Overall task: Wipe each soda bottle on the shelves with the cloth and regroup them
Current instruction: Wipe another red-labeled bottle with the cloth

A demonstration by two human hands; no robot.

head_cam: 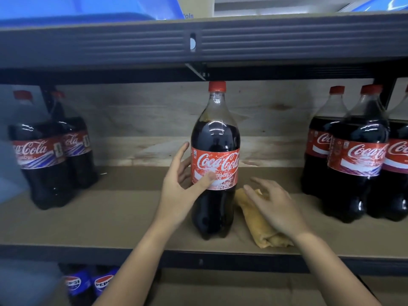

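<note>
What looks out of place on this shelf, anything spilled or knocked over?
Nothing spilled or toppled. One Coca-Cola bottle stands alone mid-shelf, apart from the side groups, with a crumpled yellow cloth lying beside it under the right hand.

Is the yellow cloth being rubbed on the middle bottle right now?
No, the cloth lies on the shelf board beside the middle bottle, under the right hand.
</note>
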